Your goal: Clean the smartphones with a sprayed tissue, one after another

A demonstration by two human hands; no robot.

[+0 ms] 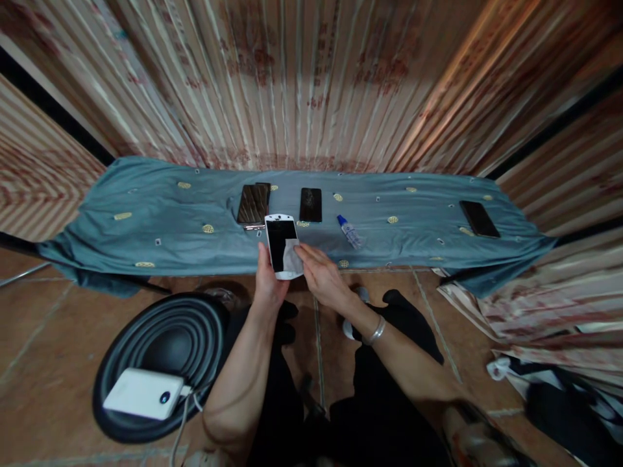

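Wiping the screen of a white phone (281, 245) right now, and the way to do it well, I reckon, is slow even passes with a flat pad of cloth and light pressure, so grit doesn't get dragged across the glass. Support from behind matters too, so the phone doesn't flex or slip out.

My left hand (267, 280) has its grip closed round the lower end of the phone, thumb up along the left edge, holding it screen-up just above the near edge of the desk (160, 220), which is covered in a teal cloth. My right hand (321, 275) isn't clamped on anything hard: the fingers are stretched out nearly flat, pressing a small white wipe (292, 256) against the lower right part of the screen. So that grip is pretty much open, just pinning the wipe under the fingertips.

Stuff lying on the desk behind it: a phone with a brownish back (252, 205), a dark phone (310, 204) next to it, a little bottle with a blue cap (349, 232) lying on its side just right of my hands, and another dark phone (479, 218) well off to the right. Down on the floor by my left arm there's a white power bank (143, 393) sitting on a round black thing.
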